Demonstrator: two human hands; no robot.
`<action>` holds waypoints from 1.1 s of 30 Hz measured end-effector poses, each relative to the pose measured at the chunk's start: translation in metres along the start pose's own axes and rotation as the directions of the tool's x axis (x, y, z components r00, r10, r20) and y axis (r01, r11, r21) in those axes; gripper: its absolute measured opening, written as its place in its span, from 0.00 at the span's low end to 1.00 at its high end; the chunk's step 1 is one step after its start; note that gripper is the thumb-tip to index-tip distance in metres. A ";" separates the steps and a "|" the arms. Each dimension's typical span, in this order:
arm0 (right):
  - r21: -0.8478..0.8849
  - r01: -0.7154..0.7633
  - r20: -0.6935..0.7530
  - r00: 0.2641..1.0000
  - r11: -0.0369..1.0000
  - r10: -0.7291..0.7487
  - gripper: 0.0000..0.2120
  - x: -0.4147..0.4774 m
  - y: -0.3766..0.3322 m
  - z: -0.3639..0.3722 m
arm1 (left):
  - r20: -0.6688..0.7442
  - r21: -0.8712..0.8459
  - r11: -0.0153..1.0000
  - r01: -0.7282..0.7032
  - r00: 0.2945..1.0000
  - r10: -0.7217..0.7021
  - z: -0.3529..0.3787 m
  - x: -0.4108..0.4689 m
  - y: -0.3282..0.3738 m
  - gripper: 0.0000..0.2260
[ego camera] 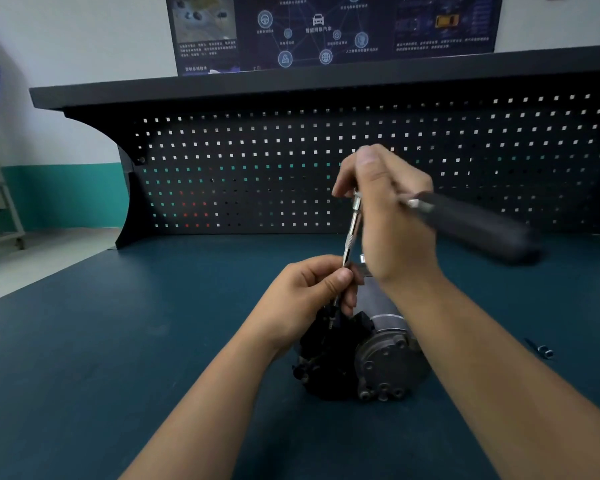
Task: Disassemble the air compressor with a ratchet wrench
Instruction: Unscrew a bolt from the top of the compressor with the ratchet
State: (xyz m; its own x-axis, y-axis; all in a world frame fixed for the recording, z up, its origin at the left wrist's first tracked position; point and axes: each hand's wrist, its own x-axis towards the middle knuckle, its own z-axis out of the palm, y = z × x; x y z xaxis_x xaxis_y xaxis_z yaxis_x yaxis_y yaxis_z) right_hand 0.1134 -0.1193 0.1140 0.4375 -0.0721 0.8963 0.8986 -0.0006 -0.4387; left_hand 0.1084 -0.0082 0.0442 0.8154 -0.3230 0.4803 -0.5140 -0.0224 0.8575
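Two grips hold the ratchet wrench (475,225); the left grip (309,296) pinches its thin shaft (351,230) low down; the right grip (392,220), above, curls round its head; the compressor (371,358) lies on the worktop (153,358) just beneath the left grip.

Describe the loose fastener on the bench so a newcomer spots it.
Start at the dark blue bench mat and find the air compressor at its middle. Look right, beyond the right forearm: a small shiny bolt lies alone on the mat, touching nothing.
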 end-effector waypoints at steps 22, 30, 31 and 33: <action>0.884 -0.371 0.160 0.812 0.285 0.561 0.23 0.014 0.021 -0.024 | 0.128 0.461 0.879 0.122 0.971 -0.202 -0.035 -0.009 0.003 0.09; 0.907 -0.340 0.150 0.813 0.248 0.563 0.23 0.015 0.018 -0.024 | 0.063 0.419 0.897 0.144 0.980 -0.187 -0.030 -0.008 -0.001 0.11; 0.907 -0.337 0.146 0.816 0.254 0.559 0.23 0.015 0.017 -0.024 | 0.054 0.413 0.899 0.146 0.981 -0.184 -0.029 -0.008 -0.001 0.10; 0.902 -0.332 0.136 0.826 0.276 0.548 0.22 0.016 0.013 -0.025 | 0.036 0.403 0.903 0.147 0.984 -0.176 -0.029 -0.008 -0.002 0.11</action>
State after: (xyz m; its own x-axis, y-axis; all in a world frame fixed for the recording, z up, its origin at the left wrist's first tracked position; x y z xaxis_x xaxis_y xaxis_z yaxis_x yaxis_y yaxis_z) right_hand 0.1314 -0.1458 0.1214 0.8577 0.0761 0.5084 0.1316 0.9236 -0.3602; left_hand 0.1104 0.0219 0.0437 0.8833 -0.3475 0.3147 -0.4515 -0.4495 0.7708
